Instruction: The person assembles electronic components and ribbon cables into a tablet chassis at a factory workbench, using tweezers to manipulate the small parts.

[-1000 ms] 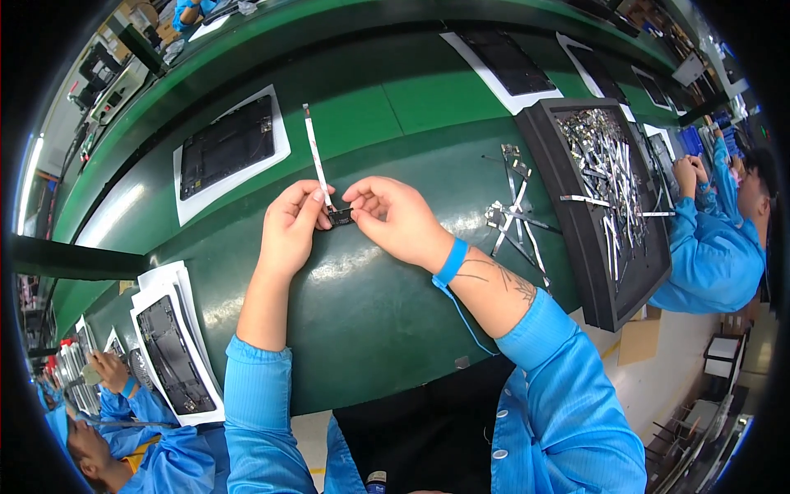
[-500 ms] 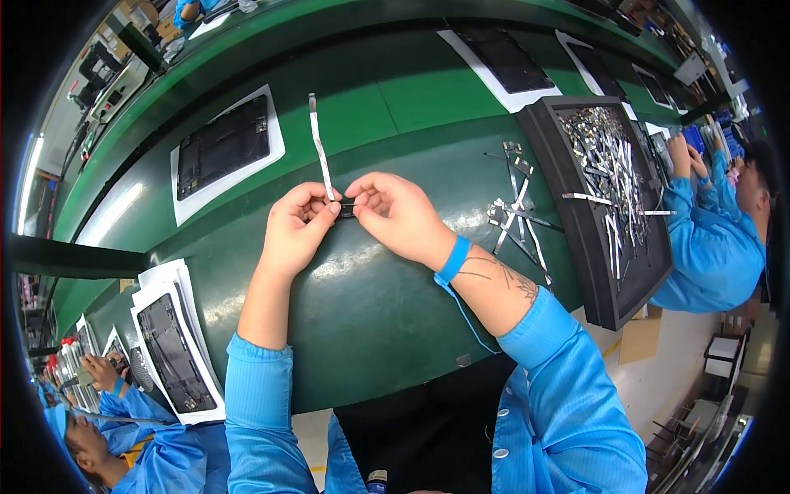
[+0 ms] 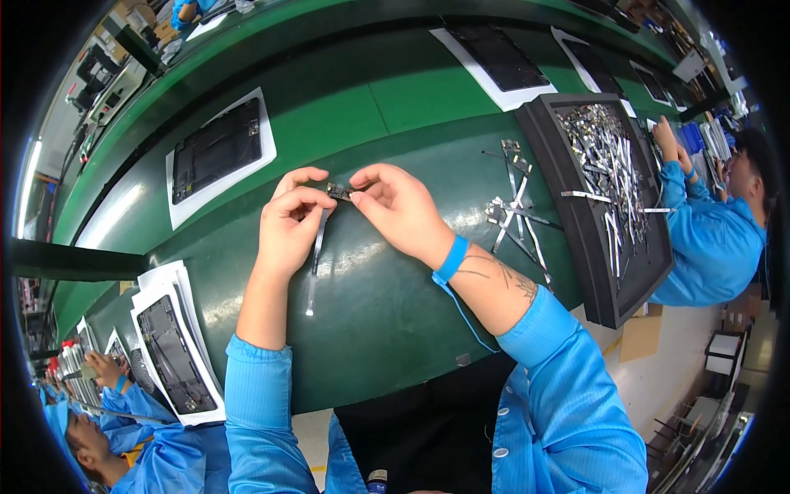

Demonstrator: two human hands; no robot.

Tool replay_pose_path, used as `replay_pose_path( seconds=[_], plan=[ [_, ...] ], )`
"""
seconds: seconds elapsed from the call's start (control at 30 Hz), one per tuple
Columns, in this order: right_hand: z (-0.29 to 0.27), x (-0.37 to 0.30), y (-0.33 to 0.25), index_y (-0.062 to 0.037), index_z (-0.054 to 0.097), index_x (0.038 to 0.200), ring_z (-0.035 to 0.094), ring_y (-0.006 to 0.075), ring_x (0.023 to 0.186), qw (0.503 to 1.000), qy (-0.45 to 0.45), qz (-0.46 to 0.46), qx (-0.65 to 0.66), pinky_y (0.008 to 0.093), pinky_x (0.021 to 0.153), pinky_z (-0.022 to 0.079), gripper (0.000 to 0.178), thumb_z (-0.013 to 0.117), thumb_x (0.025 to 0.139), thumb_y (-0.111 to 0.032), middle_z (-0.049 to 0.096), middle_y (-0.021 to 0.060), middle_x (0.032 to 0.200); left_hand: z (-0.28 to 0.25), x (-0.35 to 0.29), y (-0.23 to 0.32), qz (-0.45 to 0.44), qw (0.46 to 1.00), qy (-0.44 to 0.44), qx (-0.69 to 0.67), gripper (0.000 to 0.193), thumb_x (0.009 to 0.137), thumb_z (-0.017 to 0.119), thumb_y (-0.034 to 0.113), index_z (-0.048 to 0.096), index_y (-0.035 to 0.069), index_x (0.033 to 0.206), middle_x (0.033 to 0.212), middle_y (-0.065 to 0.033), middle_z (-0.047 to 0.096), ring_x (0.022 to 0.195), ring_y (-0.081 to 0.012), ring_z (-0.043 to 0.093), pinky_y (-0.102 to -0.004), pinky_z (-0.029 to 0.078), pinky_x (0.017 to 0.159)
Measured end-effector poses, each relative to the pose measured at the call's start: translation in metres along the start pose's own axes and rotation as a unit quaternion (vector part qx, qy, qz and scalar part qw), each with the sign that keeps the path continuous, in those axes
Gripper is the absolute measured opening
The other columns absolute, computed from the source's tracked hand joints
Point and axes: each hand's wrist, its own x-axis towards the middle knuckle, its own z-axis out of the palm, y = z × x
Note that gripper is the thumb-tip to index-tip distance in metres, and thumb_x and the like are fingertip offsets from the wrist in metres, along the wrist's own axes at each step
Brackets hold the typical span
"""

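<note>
Two bare hands met near the middle of a green table (image 3: 395, 354), seen from above, both in blue sleeves (image 3: 259, 383). Between their fingertips was a small circuit board (image 3: 339, 192), dark with bright specks, lying roughly level from left to right. A flat, narrow ribbon (image 3: 315, 267), pale at its tip, ran from beside the left fingers toward the person's body, over the table.

The left hand (image 3: 288, 216) grasped the board's left end, fingers bent and the thumb near the place where the ribbon began. The right hand (image 3: 395, 206) pinched the right end, its thumb against the board and its forefinger curved above; the other fingers were curled in. A blue strap (image 3: 453, 258) circled the right wrist, and a thin blue cord (image 3: 471, 319) trailed from it toward the table's near edge.

To the right of the hands, several loose ribbon parts (image 3: 514, 210) lay crossed on the table. Just beyond them stood a black tray (image 3: 561, 210) heaped with similar silvery strips (image 3: 609, 169), a few of them reaching across its rims.

A dark flat panel (image 3: 218, 152) rested on white backing at the far left, and another panel (image 3: 504, 62) at the far right. Nearer, on the left, a third panel (image 3: 175, 354) lay on white sheets (image 3: 191, 309). Blue-clad co-workers sat on either side, one at the right (image 3: 708, 247), one at the lower left (image 3: 156, 453).
</note>
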Motion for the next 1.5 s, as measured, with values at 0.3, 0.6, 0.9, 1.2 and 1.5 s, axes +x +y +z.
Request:
replay_pose_path(
  seconds=[0.3, 0.6, 0.9, 1.2, 1.5],
  plan=[
    [-0.002, -0.001, 0.003, 0.0024, 0.069, 0.126, 0.071, 0.0120, 0.102, 0.999, -0.027, 0.012, -0.014, 0.0280, 0.091, 0.060, 0.021, 0.069, 0.105, 0.002, 0.073, 0.0067, 0.113, -0.001, 0.000, 0.004, -0.027, 0.999, -0.020, -0.009, 0.022, 0.095, 0.065, -0.016, 0.080, 0.000, 0.099, 0.131, -0.0084, 0.074, 0.101, -0.0132, 0.072, -0.0257, 0.057, 0.086],
    [-0.004, -0.002, -0.004, 0.0016, 0.071, 0.127, 0.072, 0.0122, 0.101, 0.999, -0.049, 0.018, -0.005, 0.0276, 0.092, 0.060, 0.028, 0.067, 0.100, 0.005, 0.075, 0.0078, 0.114, -0.002, 0.000, -0.005, -0.010, 0.999, -0.034, -0.024, 0.023, 0.095, 0.063, -0.019, 0.077, -0.001, 0.101, 0.127, -0.0089, 0.073, 0.107, -0.0133, 0.071, -0.0259, 0.058, 0.089],
    [-0.003, -0.003, -0.006, 0.0004, 0.075, 0.119, 0.070, 0.0080, 0.092, 0.998, -0.065, 0.015, -0.016, 0.0255, 0.084, 0.059, 0.019, 0.077, 0.100, -0.003, 0.076, 0.0026, 0.104, -0.002, 0.001, -0.005, -0.060, 0.994, -0.040, -0.083, 0.018, 0.098, 0.064, -0.016, 0.074, -0.002, 0.103, 0.127, -0.0112, 0.075, 0.093, -0.0113, 0.068, -0.0252, 0.058, 0.083],
    [-0.002, -0.006, -0.008, -0.0023, 0.074, 0.113, 0.066, 0.0046, 0.085, 0.996, -0.088, 0.007, -0.001, 0.0229, 0.077, 0.057, 0.021, 0.086, 0.096, -0.006, 0.073, -0.0011, 0.096, 0.001, -0.001, 0.004, -0.102, 0.987, -0.020, -0.120, 0.022, 0.105, 0.073, -0.001, 0.069, -0.003, 0.126, 0.119, -0.0104, 0.080, 0.090, -0.0107, 0.070, -0.0264, 0.058, 0.078],
    [-0.002, -0.006, -0.008, -0.0030, 0.072, 0.110, 0.065, 0.0055, 0.084, 0.996, -0.091, 0.005, 0.005, 0.0241, 0.078, 0.057, 0.025, 0.090, 0.094, -0.010, 0.072, -0.0017, 0.095, 0.004, -0.001, 0.008, -0.129, 0.990, -0.021, -0.061, 0.027, 0.105, 0.078, 0.003, 0.076, -0.006, 0.130, 0.106, -0.0065, 0.082, 0.092, -0.0094, 0.075, -0.0254, 0.062, 0.082]
  ],
)
